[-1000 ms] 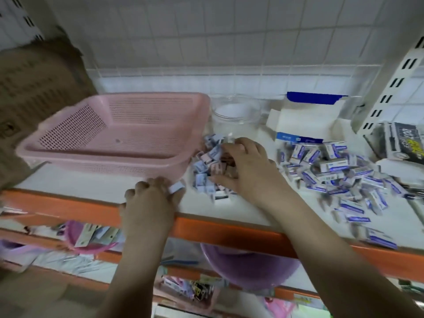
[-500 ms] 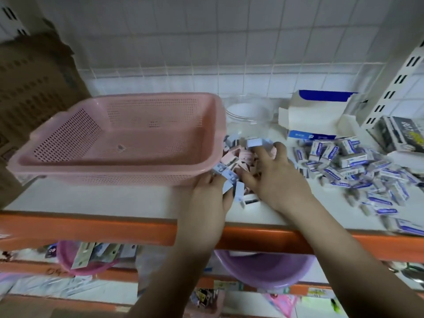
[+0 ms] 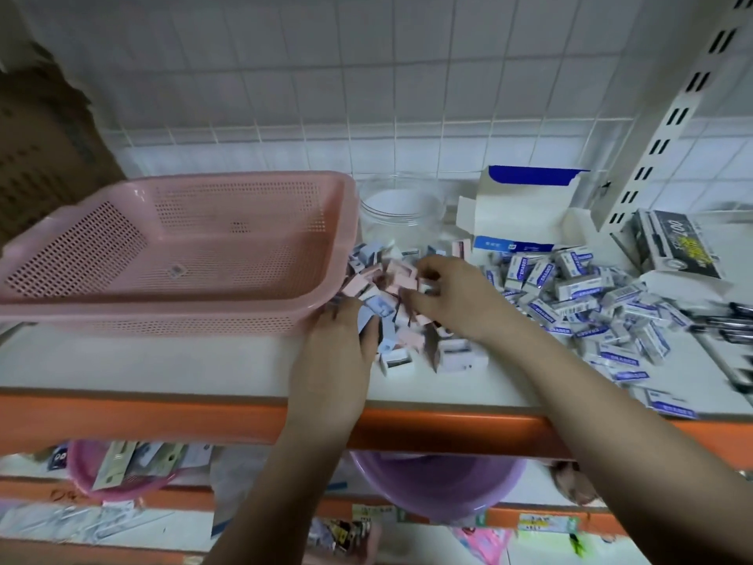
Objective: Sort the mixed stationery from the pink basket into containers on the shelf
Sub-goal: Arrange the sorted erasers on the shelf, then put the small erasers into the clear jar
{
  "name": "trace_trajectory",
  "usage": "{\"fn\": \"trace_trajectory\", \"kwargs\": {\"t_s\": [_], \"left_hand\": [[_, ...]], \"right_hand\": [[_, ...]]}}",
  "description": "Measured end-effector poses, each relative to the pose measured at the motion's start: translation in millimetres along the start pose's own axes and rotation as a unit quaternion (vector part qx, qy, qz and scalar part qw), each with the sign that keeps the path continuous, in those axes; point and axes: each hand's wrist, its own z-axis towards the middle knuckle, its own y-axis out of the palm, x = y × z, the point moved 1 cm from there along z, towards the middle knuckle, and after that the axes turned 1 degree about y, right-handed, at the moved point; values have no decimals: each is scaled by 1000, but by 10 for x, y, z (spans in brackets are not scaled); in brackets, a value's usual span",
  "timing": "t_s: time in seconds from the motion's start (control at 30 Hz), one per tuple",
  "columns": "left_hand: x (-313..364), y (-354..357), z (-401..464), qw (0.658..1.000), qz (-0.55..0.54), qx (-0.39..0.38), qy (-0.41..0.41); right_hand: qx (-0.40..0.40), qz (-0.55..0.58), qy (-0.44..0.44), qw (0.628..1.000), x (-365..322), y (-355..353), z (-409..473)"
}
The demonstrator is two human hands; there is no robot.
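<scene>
Pink basket (image 3: 175,254) sat on the shelf (image 3: 163,369), left-centre of frame, tilted, near rim lower; only one tiny item lay on its mesh floor. Pile of small pink and blue sharpeners (image 3: 399,307) lay at frame centre, touching the basket's right corner. Left hand (image 3: 338,352) was at the pile's near-left edge, fingers curled into the pieces; can't tell if it held any. Right hand (image 3: 452,299) lay over the pile from the right, fingers bent, pinching a small pale piece. Erasers (image 3: 591,303) were heaped right of centre, just beside the sharpeners. Clear jar (image 3: 401,214) stood behind the pile, open white-blue box (image 3: 525,214) to its right. Purple bowl (image 3: 440,483) sat under the shelf, lower centre.
</scene>
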Motion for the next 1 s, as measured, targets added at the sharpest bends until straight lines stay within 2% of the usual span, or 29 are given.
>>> {"fn": "trace_trajectory", "kwargs": {"t_s": [0.2,0.3,0.43,0.63,0.8,1.0], "left_hand": [[58,36,37,997,-1,57,47],[112,32,45,996,1,67,63],[363,-101,181,992,-8,70,106],[670,-299,1051,991,-74,-18,106],[641,53,1867,989,25,-132,65],[515,310,2031,965,139,-217,35]], "right_hand": [[72,107,-17,992,127,-190,-5],[72,143,-11,987,177,-191,-10],[136,255,7,957,183,-366,-50],[165,354,54,919,184,-583,-133],[120,414,115,895,244,-479,-276],[116,457,115,875,285,-554,-300]]}}
